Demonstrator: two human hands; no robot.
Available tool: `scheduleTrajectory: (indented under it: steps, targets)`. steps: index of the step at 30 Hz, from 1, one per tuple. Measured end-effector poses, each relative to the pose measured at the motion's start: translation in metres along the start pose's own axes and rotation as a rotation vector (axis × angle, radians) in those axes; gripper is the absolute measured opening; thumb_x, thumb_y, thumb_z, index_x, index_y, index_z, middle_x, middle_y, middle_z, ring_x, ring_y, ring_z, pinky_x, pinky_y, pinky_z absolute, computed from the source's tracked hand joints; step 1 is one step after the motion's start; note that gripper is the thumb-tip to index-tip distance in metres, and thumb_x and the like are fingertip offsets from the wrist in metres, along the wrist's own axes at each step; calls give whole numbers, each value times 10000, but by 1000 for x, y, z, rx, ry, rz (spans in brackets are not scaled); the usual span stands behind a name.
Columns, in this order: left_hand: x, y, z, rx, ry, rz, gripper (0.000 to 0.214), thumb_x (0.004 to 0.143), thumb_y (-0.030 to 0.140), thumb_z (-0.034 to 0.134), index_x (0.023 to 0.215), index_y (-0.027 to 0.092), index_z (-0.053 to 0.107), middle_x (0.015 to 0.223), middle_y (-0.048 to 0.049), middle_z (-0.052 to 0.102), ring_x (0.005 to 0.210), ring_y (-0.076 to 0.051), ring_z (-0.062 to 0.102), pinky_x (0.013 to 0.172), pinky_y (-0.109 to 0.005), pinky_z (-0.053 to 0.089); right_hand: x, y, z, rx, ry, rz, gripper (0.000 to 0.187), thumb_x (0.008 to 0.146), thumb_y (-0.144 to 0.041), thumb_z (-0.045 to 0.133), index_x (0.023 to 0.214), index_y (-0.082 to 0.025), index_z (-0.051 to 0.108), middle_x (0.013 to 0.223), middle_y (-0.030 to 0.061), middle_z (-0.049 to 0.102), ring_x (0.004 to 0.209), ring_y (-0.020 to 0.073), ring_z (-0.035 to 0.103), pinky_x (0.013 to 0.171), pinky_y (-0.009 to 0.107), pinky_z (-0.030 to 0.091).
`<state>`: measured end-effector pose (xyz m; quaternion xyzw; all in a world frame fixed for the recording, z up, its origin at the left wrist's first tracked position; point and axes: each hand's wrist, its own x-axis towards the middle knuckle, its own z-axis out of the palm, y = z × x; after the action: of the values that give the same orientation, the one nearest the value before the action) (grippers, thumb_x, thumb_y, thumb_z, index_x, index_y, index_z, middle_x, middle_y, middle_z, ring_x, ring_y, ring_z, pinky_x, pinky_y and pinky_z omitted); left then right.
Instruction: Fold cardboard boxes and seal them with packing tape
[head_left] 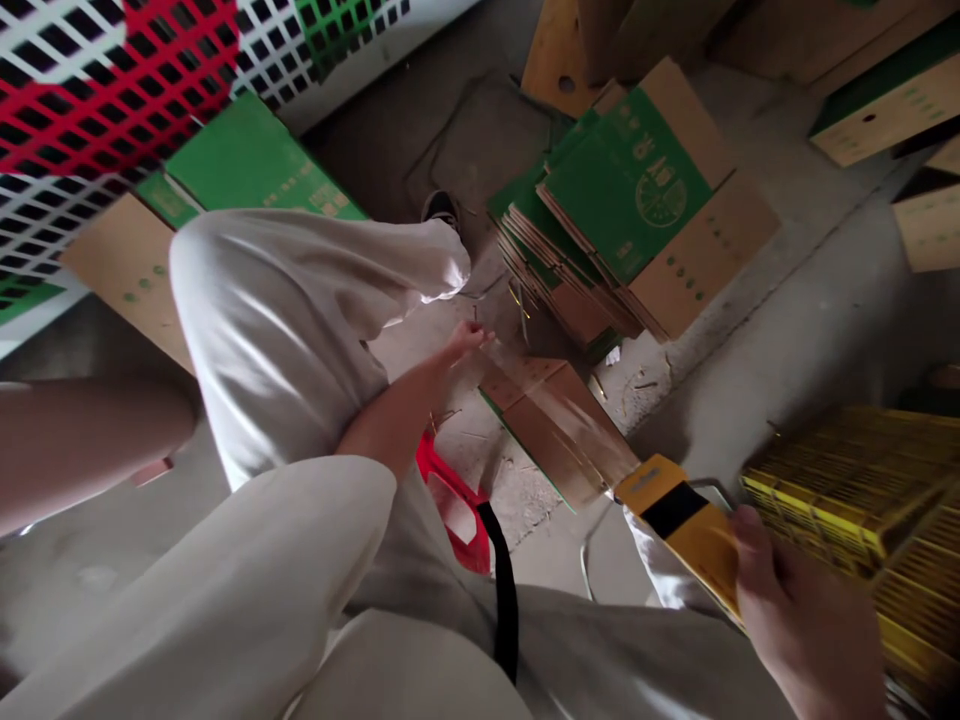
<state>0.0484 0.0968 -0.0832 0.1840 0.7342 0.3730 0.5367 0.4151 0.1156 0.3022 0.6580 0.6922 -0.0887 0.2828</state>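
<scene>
My left hand (465,342) pinches the far end of a clear packing tape strip (559,425), close to the corner of a flattened kraft carton (540,430). The strip runs over the carton's brown face. My right hand (795,610) grips a yellow tape dispenser (679,520) with a black band, and the strip leads from it. A stack of flattened green-and-kraft cartons (600,230) lies beyond the hands. White-clad legs and sleeves fill the lower left.
A yellow plastic crate (855,500) stands at the right. A red sandal (450,500) and a black strap (504,590) lie below my left arm. White and red perforated mesh (112,100) rises at the upper left, with more cartons around the concrete floor (750,330).
</scene>
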Motion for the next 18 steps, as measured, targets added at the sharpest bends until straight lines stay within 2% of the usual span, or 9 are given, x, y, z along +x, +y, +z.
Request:
scheduleTrajectory:
  steps: [6, 13, 18]
  targets:
    - [6, 2, -4, -64, 24, -3, 459, 899, 178, 727, 547, 197, 433, 569, 39, 395, 623, -101, 346, 644, -279, 251, 2, -15, -9, 3, 59, -42, 599, 934, -622, 261, 695, -267, 679, 635, 160, 681, 589, 331, 552, 649, 378, 294]
    - [8, -12, 8, -16, 21, -71, 437, 912, 175, 700, 562, 209, 441, 579, 36, 394, 640, -116, 343, 670, -295, 282, 10, -24, -4, -3, 62, -50, 626, 929, -643, 254, 715, -266, 705, 636, 145, 667, 601, 326, 533, 641, 365, 276]
    - [5, -23, 19, -16, -21, -84, 423, 910, 191, 702, 567, 207, 453, 591, 31, 410, 646, -119, 356, 657, -292, 281, 18, -23, 0, -15, 21, -23, 591, 907, -642, 263, 674, -274, 662, 642, 152, 667, 591, 316, 515, 650, 370, 272]
